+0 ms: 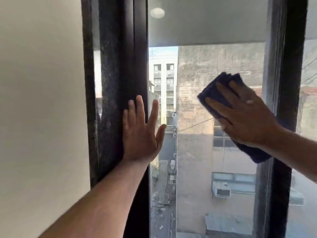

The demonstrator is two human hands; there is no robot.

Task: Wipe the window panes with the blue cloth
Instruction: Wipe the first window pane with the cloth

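Observation:
A tall glass pane fills the middle of the head view, between two black frame posts. My right hand lies flat on a folded dark blue cloth and presses it against the right part of the pane. The cloth sticks out above my fingertips and below my wrist. My left hand is spread flat with fingers apart, resting on the left black frame post and the pane's left edge, holding nothing.
A white wall stands at the left of the frame. Another black post bounds the pane on the right, with a further pane beyond it. Buildings and an alley show through the glass.

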